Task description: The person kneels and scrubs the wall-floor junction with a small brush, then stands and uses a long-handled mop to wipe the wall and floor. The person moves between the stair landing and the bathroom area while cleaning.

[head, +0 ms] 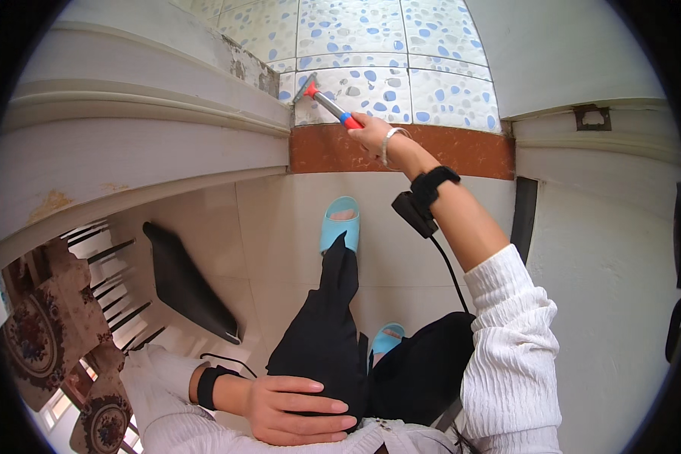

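My right hand (369, 134) grips the red end of a short-handled scraper (330, 105), whose handle is grey, blue and red. The scraper's wide flat head lies at the left edge of the pebble-patterned floor tiles (369, 91), close to the foot of the white door frame (249, 110). My left hand (301, 410) rests on my thigh in black trousers, its fingers extended and holding nothing. Each forearm has a black strap; the right one carries a dark box with a cable.
A red-brown stone threshold (403, 148) separates the patterned tiles from the beige floor (295, 227). Wall plaster (249, 68) is peeling at the left. A black chair part (190, 284) and patterned furniture covers (40, 340) are at the lower left. A metal strike plate (593, 118) sits right.
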{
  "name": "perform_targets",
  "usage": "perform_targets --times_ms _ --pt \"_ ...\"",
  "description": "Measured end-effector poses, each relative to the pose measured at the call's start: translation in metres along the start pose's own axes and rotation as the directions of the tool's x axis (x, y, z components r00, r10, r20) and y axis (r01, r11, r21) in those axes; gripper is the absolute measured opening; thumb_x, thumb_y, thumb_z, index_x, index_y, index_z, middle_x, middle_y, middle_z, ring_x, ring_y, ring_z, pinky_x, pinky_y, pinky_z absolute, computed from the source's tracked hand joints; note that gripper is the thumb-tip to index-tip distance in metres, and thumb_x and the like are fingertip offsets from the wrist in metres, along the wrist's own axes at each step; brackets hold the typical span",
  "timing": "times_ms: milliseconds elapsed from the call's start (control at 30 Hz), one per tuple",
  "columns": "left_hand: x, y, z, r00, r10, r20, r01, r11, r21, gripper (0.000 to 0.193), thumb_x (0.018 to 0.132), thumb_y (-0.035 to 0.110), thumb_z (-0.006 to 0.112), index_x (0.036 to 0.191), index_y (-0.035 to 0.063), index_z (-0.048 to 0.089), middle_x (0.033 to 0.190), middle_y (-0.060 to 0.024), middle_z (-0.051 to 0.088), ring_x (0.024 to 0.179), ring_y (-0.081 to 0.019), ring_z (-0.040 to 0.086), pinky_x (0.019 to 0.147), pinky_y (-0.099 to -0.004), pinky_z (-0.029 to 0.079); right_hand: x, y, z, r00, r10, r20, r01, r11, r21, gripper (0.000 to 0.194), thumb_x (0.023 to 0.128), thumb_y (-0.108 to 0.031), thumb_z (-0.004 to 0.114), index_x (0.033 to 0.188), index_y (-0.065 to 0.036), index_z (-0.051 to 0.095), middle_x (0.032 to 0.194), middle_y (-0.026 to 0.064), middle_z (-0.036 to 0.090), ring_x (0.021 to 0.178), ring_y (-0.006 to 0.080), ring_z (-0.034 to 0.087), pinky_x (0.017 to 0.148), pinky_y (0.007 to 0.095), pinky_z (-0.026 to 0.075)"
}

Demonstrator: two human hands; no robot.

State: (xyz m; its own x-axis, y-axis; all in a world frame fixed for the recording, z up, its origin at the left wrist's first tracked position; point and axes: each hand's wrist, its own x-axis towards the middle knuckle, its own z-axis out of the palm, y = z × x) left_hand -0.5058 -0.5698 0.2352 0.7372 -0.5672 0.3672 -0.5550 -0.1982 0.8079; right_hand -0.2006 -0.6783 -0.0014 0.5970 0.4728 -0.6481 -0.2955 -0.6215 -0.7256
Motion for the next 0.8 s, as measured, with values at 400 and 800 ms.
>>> perform_targets --times_ms 400,800 --pt "0.064 -0.028 -0.052 0.953 -0.268 0.143 0.250 0.959 0.133 0.028 0.075 0.018 0.060 0.100 0.0059 0.066 0.114 -0.0112 0.061 0.107 -0.0294 0.056 0.099 -0.0463 0.035 -0.009 -0.056 -0.113 0.996 0.089 0.003 -0.083 0.933 -0.349 0.044 0.086 -0.021 0.052 0.130 -0.016 0.046 0.068 0.0058 0.053 0.052 0.0153 0.052 0.044 0.0285 0.043" --pt "0.054 -0.056 -0.085 0.937 -0.289 0.197 0.233 0.935 0.266 0.020 0.084 0.017 0.051 0.095 0.0127 0.067 0.103 -0.0032 0.066 0.108 -0.0162 0.058 0.101 -0.0390 0.032 0.014 -0.069 -0.136 0.956 -0.232 0.178 0.274 0.503 -0.820 0.031 0.090 -0.016 0.049 0.120 -0.016 0.055 0.091 0.0136 0.065 0.078 0.0275 0.063 0.067 0.0379 0.050"
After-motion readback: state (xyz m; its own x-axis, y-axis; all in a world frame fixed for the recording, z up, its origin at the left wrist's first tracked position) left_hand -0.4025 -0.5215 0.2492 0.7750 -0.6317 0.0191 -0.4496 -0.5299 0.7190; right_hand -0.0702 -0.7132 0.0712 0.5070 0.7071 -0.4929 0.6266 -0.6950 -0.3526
